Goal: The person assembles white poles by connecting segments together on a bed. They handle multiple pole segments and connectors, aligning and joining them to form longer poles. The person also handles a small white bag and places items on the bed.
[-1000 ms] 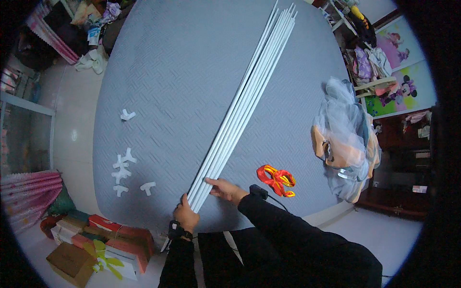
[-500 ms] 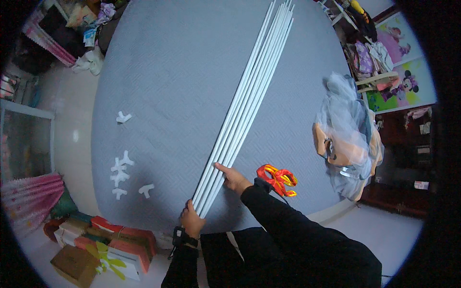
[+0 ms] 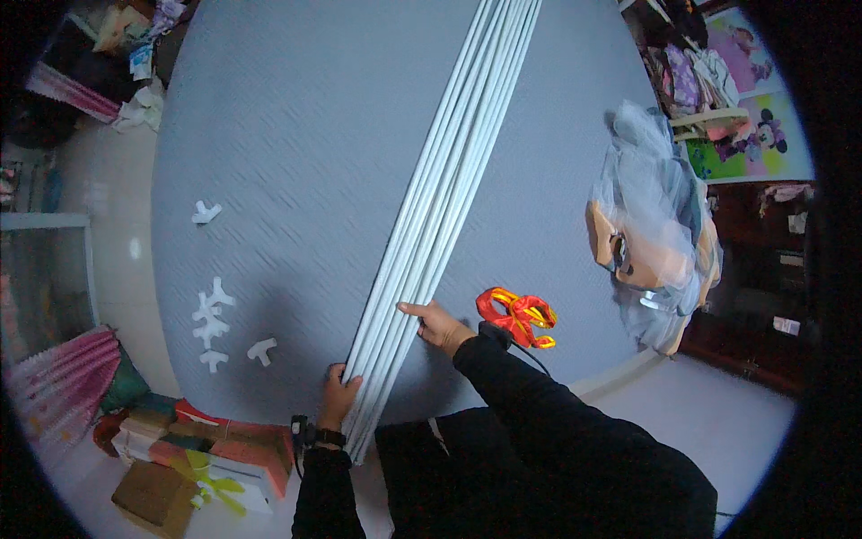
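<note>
A bundle of long white poles point(image 3: 431, 202) slants from the near middle to the far edge of the view, above the grey bed cover. My left hand point(image 3: 338, 397) grips its left side close to the near ends. Farther up, on the right side, my right hand point(image 3: 435, 325) holds the bundle, thumb laid across the poles and the other fingers hidden beneath. To the left lie several white plastic pipe connectors point(image 3: 210, 329), with a single one point(image 3: 262, 351) nearer the poles and another point(image 3: 206, 212) farther off. A red and yellow ribbon bundle point(image 3: 516, 316) rests just right of my right hand.
The grey quilted bed cover point(image 3: 296, 153) spreads under everything. A heap of sheer mesh fabric with tan pieces point(image 3: 648, 235) lies at its right side. Boxes point(image 3: 153, 497) stand on the floor at the near left. A dark cabinet point(image 3: 750, 287) is at the right.
The bundle's near ends have come closer to me and left, reaching past the bed's edge. My left hand moved left and slightly nearer. The whole view shifted a little.
</note>
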